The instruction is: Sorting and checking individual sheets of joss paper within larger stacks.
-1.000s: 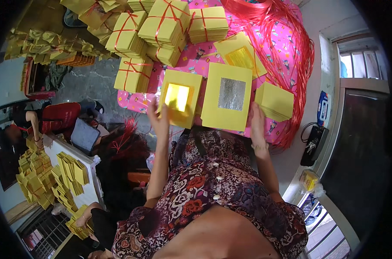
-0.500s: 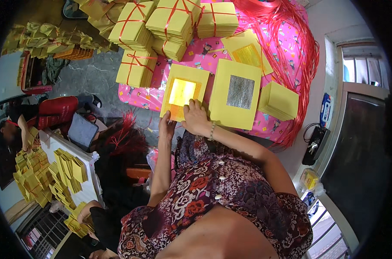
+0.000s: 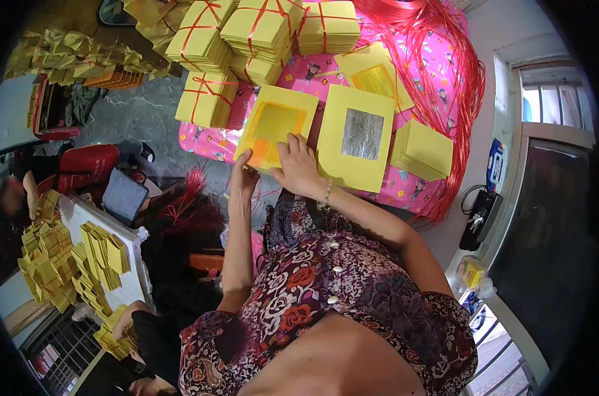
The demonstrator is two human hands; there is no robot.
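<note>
A yellow paper sheet with a gold foil square and an orange border (image 3: 252, 125) lies at the near edge of the table. My left hand (image 3: 243, 177) grips its near left corner, thumb on top, with the other fingers partly hidden below the edge. My right hand (image 3: 298, 165) rests on the near right part of the sheet, palm down with fingers stretched out. Just to the right, apart from the sheet, lies a larger yellow paper stack with a silver foil square on top (image 3: 336, 142). Whether more sheets lie under the gold one, I cannot tell.
Bundles of yellow paper tied with red ribbon (image 3: 206, 99) stand at the far left of the pink tablecloth (image 3: 210, 142). A small yellow stack (image 3: 428, 148) and long red ribbons (image 3: 468, 99) lie to the right. Other people work at a white table (image 3: 133, 264) on the left.
The gold-foil sheet has shifted slightly left and away, turning a little, and the bright glare on its foil has faded. Both hands moved along with it.
</note>
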